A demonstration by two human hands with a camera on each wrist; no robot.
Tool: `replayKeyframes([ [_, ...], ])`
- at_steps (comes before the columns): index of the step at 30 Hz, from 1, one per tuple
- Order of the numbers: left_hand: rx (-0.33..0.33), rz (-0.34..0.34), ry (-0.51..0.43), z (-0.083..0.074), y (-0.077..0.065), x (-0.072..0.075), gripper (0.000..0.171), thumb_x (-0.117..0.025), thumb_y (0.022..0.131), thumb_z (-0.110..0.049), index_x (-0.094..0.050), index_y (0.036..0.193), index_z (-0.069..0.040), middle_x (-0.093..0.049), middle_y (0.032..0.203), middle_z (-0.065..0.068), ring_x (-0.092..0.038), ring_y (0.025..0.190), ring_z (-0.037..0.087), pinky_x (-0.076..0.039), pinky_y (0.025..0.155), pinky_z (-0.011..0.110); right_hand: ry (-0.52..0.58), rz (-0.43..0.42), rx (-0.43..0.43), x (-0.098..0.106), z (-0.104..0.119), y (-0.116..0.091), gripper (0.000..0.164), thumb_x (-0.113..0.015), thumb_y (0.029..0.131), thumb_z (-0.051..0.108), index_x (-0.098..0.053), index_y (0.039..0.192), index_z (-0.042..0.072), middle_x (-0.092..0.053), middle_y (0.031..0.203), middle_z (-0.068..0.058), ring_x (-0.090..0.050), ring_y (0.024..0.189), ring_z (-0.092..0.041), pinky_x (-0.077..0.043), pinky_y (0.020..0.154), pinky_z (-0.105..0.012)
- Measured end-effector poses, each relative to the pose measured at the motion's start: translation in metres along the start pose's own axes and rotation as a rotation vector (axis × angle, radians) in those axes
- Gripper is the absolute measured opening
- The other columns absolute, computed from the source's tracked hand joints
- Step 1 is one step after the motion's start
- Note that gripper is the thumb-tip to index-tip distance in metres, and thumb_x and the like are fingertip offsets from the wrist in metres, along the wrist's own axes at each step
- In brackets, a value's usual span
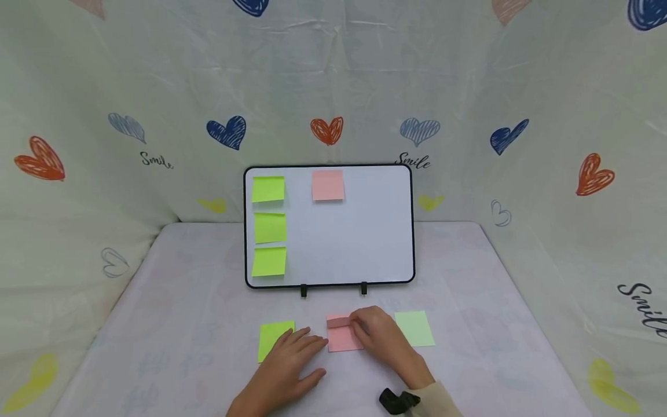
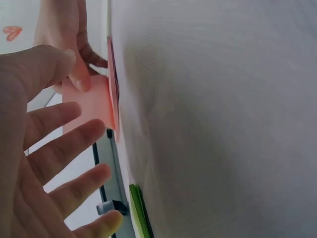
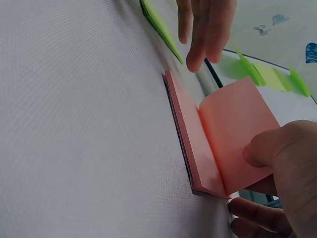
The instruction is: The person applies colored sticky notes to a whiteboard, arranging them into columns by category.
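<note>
My right hand (image 1: 383, 339) pinches the top sheet (image 3: 240, 131) of the pink sticky note pad (image 1: 345, 341) between thumb and fingers. That sheet stands lifted from the pad, joined along one edge, as the right wrist view shows. The pad itself lies on the table. With fingers spread and straight, my left hand (image 1: 286, 368) hovers between the pink pad and the yellow-green sticky note pad (image 1: 271, 336), overlapping the latter's corner in the head view. In the left wrist view its fingers (image 2: 69, 148) hold nothing. A pale green pad (image 1: 415, 329) lies just beyond my right hand.
A black-framed whiteboard (image 1: 354, 243) stands at the back of the table on small black feet (image 1: 304, 291). Down its left side stick three yellow-green notes (image 1: 270, 227); one pink note (image 1: 327, 185) is at the top middle. A heart-printed curtain (image 1: 365, 69) surrounds the table.
</note>
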State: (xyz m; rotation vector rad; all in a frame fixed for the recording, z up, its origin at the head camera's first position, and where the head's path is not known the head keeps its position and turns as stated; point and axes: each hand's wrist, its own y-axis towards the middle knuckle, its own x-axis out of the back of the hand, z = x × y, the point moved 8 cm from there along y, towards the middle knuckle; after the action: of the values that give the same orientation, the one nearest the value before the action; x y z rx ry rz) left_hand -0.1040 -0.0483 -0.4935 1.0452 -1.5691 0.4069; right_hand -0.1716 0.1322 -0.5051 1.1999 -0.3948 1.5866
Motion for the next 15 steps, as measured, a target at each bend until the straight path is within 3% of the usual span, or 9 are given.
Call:
replayKeyframes([
  [7,0.067,0.240,-0.040,0.000,0.013,-0.021,0.049,-0.069,0.095,-0.047,-0.064,0.139,-0.025,-0.064,0.142,-0.007,-0.052,0.140,0.033,-0.041,0.113,0.064,0.026,0.014,-0.028,0.001,-0.005,0.003,0.007,-0.072,0.095,0.014,-0.077,0.100,0.017,-0.077,0.099,0.003,-0.071,0.096,-0.012,-0.061,0.084,-0.035],
  [15,0.051,0.229,0.000,-0.006,0.017,-0.022,0.047,-0.070,0.095,-0.043,-0.066,0.138,-0.024,-0.063,0.146,-0.005,-0.052,0.139,0.036,-0.044,0.109,0.064,0.037,0.010,-0.040,0.001,-0.006,0.003,0.007,-0.072,0.095,0.013,-0.077,0.098,0.017,-0.077,0.095,0.003,-0.068,0.088,-0.009,-0.060,0.078,-0.031],
])
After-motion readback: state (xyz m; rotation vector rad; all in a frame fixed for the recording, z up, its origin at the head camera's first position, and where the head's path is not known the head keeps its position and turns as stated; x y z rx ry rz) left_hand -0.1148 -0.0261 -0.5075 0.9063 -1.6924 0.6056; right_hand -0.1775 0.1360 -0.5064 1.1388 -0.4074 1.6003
